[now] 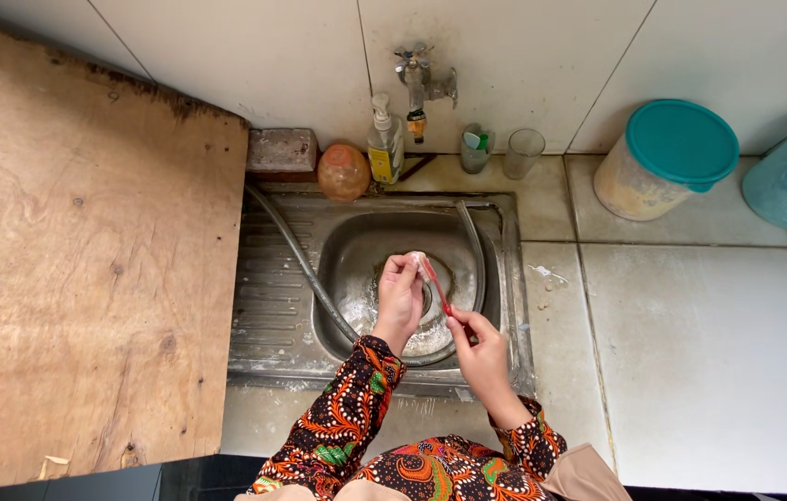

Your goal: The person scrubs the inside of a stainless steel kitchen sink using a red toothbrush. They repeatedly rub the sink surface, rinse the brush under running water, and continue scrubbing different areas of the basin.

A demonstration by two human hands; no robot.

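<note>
Over the steel sink (pixel 273 306), my right hand (pixel 481 353) grips the lower end of a red toothbrush (pixel 435 286). The brush slants up and to the left. Its head meets the fingertips of my left hand (pixel 400 295), which pinch around the bristles. Both hands hover above the round basin and its drain. My sleeves are a bright patterned fabric.
A tap (pixel 423 82) juts from the tiled wall above the sink. Along the back ledge stand a brick (pixel 282 150), an orange jar (pixel 344 172), a pump bottle (pixel 384 139) and two cups (pixel 523 151). A wooden board (pixel 87 250) lies left; lidded tubs (pixel 667 158) stand right.
</note>
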